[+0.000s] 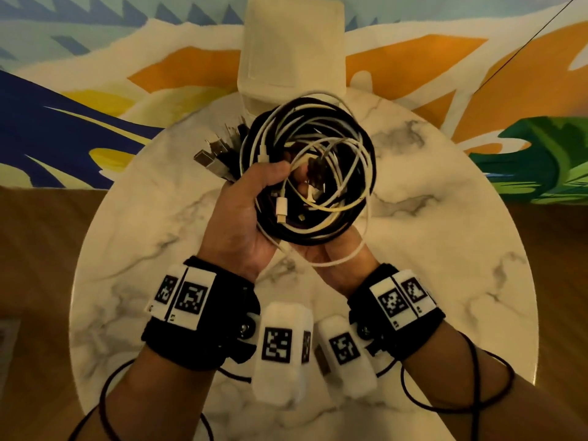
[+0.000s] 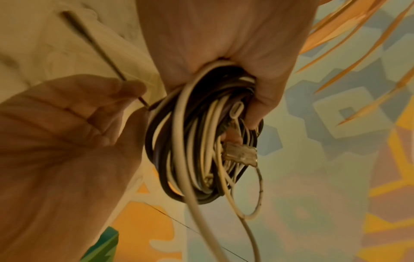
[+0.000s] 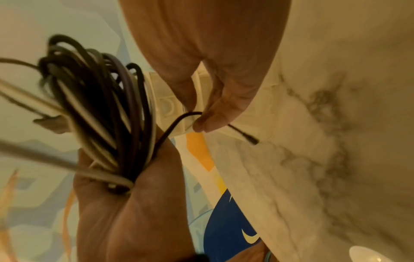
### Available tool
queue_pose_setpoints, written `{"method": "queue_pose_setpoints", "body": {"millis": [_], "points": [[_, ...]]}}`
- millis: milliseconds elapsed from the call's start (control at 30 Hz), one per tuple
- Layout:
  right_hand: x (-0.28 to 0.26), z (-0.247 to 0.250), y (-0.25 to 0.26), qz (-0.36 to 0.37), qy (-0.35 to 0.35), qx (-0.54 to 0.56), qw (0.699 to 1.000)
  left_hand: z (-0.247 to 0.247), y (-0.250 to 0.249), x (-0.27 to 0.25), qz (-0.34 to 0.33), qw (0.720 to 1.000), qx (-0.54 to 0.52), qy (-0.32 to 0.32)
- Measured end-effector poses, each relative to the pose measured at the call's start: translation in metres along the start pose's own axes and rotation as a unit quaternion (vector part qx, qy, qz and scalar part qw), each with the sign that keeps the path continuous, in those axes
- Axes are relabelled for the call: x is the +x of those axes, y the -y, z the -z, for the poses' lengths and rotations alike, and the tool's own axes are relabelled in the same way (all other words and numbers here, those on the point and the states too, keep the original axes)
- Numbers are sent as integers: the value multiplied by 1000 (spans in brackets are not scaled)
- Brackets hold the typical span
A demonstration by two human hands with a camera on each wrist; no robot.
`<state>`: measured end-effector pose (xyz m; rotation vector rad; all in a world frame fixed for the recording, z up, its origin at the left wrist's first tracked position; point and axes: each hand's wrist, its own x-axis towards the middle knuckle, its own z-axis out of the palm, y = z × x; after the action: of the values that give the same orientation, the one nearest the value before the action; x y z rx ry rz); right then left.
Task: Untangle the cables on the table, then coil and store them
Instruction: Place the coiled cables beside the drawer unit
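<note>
A coiled bundle of black and white cables [image 1: 305, 173] is held up over the round marble table [image 1: 445, 218]. My left hand [image 1: 270, 186] grips the bundle's left side, with the thumb across the strands. Several metal USB plugs [image 1: 213, 157] stick out to the left of that grip, and a white plug [image 1: 281, 208] hangs inside the loop. My right hand [image 1: 324, 256] lies palm up under the coil, its fingertips hidden there. In the right wrist view, my right hand [image 3: 199, 122] pinches a thin black cable end [image 3: 244, 136] that leads out of the bundle [image 3: 100, 109].
A translucent white container [image 1: 292, 43] stands at the table's far edge, just behind the bundle. Around the table are a colourful patterned rug [image 1: 95, 90] and a wooden floor [image 1: 38, 249]. Thin black wrist-camera leads [image 1: 477, 393] loop off my forearms.
</note>
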<state>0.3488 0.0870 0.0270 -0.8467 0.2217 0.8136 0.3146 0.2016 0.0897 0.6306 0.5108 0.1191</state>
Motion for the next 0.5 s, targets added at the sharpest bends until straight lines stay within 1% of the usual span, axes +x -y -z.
{"method": "queue_pose_setpoints", "body": {"millis": [67,167,233,367,500], "points": [[-1,-1,5,-10,19,5,1000,1,1,-10,-1,1000,1,11],[-5,-3,26,-22,-9,-52,998,7,2,-21,3,1000,4,14],[-2,-7,38,12,-8,-78,997,12,2,-24,4,1000,4,0],[6,-10,41,99,-77,-195,973,22,6,-23,-5,999,17,-50],[0,-5,44,145,-94,-247,954,29,10,-20,-8,996,31,-81]]}}
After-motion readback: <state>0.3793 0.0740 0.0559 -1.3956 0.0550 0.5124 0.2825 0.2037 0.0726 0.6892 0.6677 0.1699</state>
